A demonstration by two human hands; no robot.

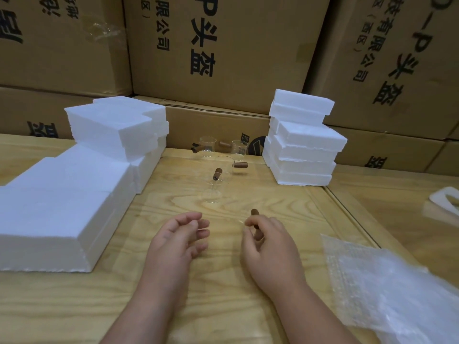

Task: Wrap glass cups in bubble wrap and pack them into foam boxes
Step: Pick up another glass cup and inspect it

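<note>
1. Head view, desk point(223, 281): light wooden top with visible grain, filling the lower two thirds of the frame.
2. Left hand point(177, 238), lower centre: palm turned inward, fingers loosely curled; grip holds nothing that can be made out.
3. Right hand point(267, 240), lower centre, just right of the left hand: grip pinches a brown wooden handle point(255, 223) between thumb and fingers. The glass body belonging to this handle is too clear to make out against the desk.
4. Glass cups point(218, 175), centre of frame, beyond the hands: four clear cups with brown side handles stand grouped on the desk, two at the far edge and two nearer.
5. Foam boxes, left point(74, 189): white blocks stacked in steps from the lower left up to the middle left of the frame, resting on the desk.
6. Foam boxes, right point(303, 137): a taller, uneven stack of white blocks at the right of centre, near the cups.
7. Bubble wrap point(387, 286), lower right: clear sheets lying flat on the desk, well apart from the cups.
8. White foam piece point(444, 202), right edge: partly cut off by the frame.
9. Cardboard cartons point(223, 45), upper frame: brown, printed with black characters, stacked as a wall behind the desk.
</note>
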